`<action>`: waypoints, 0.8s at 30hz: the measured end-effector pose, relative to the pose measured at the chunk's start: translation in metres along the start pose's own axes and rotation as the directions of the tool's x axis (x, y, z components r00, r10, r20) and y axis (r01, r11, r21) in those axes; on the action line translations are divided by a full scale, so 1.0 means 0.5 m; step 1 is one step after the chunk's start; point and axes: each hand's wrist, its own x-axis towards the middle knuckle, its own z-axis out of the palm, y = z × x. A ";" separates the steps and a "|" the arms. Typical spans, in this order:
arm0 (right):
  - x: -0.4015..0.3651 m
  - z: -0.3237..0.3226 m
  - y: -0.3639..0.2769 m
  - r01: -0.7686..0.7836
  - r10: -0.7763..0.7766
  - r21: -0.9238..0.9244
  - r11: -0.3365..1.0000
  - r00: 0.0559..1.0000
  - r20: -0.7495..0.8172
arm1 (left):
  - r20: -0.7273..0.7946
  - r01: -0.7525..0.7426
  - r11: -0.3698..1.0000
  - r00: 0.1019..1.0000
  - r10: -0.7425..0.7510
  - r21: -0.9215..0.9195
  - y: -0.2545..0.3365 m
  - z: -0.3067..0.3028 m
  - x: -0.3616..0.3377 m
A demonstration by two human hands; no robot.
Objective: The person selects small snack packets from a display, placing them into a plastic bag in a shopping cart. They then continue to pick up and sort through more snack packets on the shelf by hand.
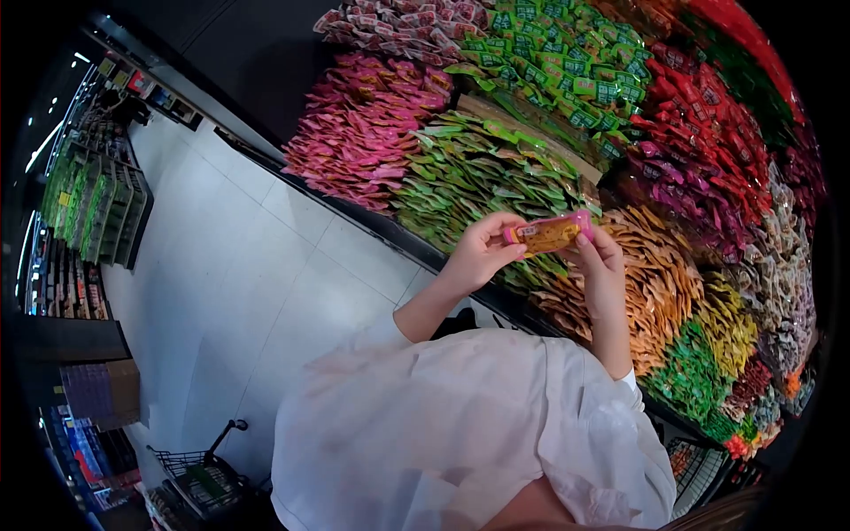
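Between my two hands I hold a small snack packet (551, 234) with pink ends and a yellow-brown middle. My left hand (484, 253) pinches its left end between thumb and fingers. At the other end, the thumb and fingers of my right hand (598, 259) are closed on the pink edge. The packet is lifted above the display, tilted slightly up to the right. Below and behind it lie heaps of green packets (482, 181) and orange-brown packets (651, 270). The small print on the packet is too blurred to read.
Pink packets (363, 128), bright green packets (567, 66) and red packets (708, 133) fill the sloping display. Its dark edge (354, 212) runs along the pale tiled floor (239, 274). A shopping cart (204, 478) stands at lower left, and stocked shelves (93, 208) at far left.
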 end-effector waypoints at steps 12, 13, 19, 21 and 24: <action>0.056 0.161 0.059 0.309 -0.289 -0.367 0.877 0.951 0.110 | 0.088 -0.160 0.987 0.983 0.161 -0.021 0.015 -0.203 0.025; 0.070 0.195 0.063 0.344 -0.331 -0.400 0.849 0.938 0.103 | 0.068 -0.172 0.985 0.983 0.172 -0.019 0.031 -0.231 0.031; 0.166 0.422 0.076 0.509 -0.541 -0.578 0.638 0.830 0.134 | 0.173 -0.486 0.369 0.759 0.627 0.792 0.184 -0.487 0.060; 0.211 0.487 0.079 0.528 -0.592 -0.630 0.569 0.795 0.132 | 0.271 -0.396 0.091 0.762 0.588 0.914 0.208 -0.569 0.073; 0.271 0.567 0.093 0.500 -0.576 -0.695 0.517 0.804 0.150 | 0.302 -0.308 -0.078 0.796 0.525 0.948 0.221 -0.640 0.091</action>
